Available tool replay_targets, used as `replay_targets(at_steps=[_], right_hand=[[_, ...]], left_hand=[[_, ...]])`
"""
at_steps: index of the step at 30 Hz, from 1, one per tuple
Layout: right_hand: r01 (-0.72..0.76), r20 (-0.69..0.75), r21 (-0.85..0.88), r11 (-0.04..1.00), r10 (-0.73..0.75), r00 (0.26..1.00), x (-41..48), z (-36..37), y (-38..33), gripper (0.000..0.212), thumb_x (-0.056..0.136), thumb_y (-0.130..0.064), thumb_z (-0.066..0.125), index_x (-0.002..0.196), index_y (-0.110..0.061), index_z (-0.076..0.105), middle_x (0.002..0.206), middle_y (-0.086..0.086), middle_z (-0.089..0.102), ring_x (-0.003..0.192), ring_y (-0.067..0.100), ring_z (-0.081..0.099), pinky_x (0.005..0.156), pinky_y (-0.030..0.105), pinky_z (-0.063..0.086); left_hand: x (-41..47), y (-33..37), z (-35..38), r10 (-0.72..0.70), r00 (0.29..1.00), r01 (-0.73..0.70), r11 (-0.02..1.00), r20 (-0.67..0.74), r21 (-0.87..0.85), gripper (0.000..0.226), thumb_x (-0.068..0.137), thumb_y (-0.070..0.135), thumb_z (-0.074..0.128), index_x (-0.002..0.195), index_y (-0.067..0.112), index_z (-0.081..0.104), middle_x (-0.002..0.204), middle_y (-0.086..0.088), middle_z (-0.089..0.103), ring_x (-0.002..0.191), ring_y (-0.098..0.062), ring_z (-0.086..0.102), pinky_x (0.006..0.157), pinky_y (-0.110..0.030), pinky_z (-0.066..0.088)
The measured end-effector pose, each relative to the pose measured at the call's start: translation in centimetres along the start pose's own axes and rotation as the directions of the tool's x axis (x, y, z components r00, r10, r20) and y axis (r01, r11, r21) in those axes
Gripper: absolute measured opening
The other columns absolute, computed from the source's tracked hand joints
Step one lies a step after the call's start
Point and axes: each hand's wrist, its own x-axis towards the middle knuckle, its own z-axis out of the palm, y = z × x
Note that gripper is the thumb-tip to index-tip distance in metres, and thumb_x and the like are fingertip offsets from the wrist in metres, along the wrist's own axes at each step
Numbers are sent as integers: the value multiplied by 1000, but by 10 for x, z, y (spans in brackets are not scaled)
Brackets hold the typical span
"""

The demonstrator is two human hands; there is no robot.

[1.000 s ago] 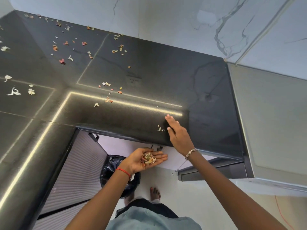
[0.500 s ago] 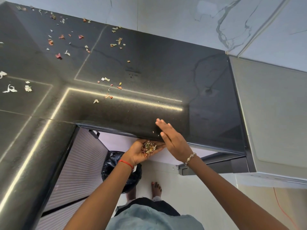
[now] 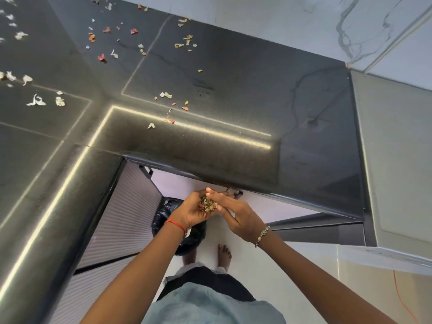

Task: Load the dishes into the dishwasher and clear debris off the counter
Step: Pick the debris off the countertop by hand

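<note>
Left hand (image 3: 191,211): cupped palm-up, holding a heap of scraps (image 3: 208,204), just off the near counter (image 3: 233,90) edge. Right hand (image 3: 238,215): fingers straight, laid against the heap from the right, gripping nothing. Bin (image 3: 177,230): black-lined, on the floor below the left hand. Loose bits (image 3: 168,108): scattered far and left on the counter. Handling, judged: hold the cup level, shield with the right, tip low into the bin

Left hand (image 3: 190,212) cups debris (image 3: 208,204) palm-up while the right hand's (image 3: 240,218) straight fingers (image 3: 217,195) touch its palm.
</note>
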Motion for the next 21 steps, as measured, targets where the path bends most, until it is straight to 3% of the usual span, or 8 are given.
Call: replay_targets(at_steps=[3,5,8,10,12,16,19,21], right_hand=[[-95,-22,85,992,98,995,4,22,9,41,92,-20,38,126,-4,55,134,4,52,124,8,48,106,20,38],[-191,-21,137,972,196,980,8,41,18,40,90,-19,41,121,-3,59,129,2,55,121,6,51,105,18,38],[-320,-16,252,913,335,942,16,73,39,33,90,-9,48,120,-3,60,120,-4,56,111,-3,51,97,7,38],[-440,61,313,841,445,893,19,96,61,30,90,1,49,118,-3,61,117,-2,59,104,-4,55,88,0,38],[-524,139,296,799,507,851,20,127,90,27,91,1,49,114,-2,63,113,3,64,100,4,58,83,-2,39],[-572,249,159,805,528,812,27,190,162,22,88,1,54,106,5,65,108,17,67,97,17,63,75,-4,39],[-572,338,-6,820,540,771,39,230,211,24,87,2,52,107,8,64,110,22,66,104,27,62,76,1,37],[-549,401,-102,830,539,741,46,260,240,31,88,-3,50,116,6,60,121,19,61,114,25,57,89,11,36]], left_hand=[[-2,-8,-21,35,994,-46,994,-107,-100,33,97,14,36,88,-4,62,77,-18,69,66,-25,70,55,-34,59],[0,-13,-38,33,984,-62,984,-174,-166,39,98,12,35,78,-5,64,69,-18,68,58,-25,68,49,-32,57],[16,-22,-75,4,957,-79,966,-290,-247,40,98,14,34,74,-6,58,57,-16,65,46,-23,64,42,-25,53],[34,-28,-107,-21,935,-88,953,-353,-290,45,98,16,33,64,-3,56,47,-12,57,37,-19,57,37,-17,46],[57,-33,-142,-29,918,-90,956,-396,-278,48,97,16,29,55,5,49,40,-6,48,30,-15,46,32,-11,35],[115,-42,-209,44,847,-189,956,-530,-224,41,98,13,27,57,14,30,33,0,36,23,-8,32,27,-7,22],[157,-45,-252,98,774,-271,944,-625,-188,40,98,14,30,59,10,37,33,-1,42,24,-9,39,31,-11,31],[183,-48,-276,143,745,-311,939,-652,-149,39,100,22,28,68,9,45,47,-5,53,41,-14,51,56,-20,47]])
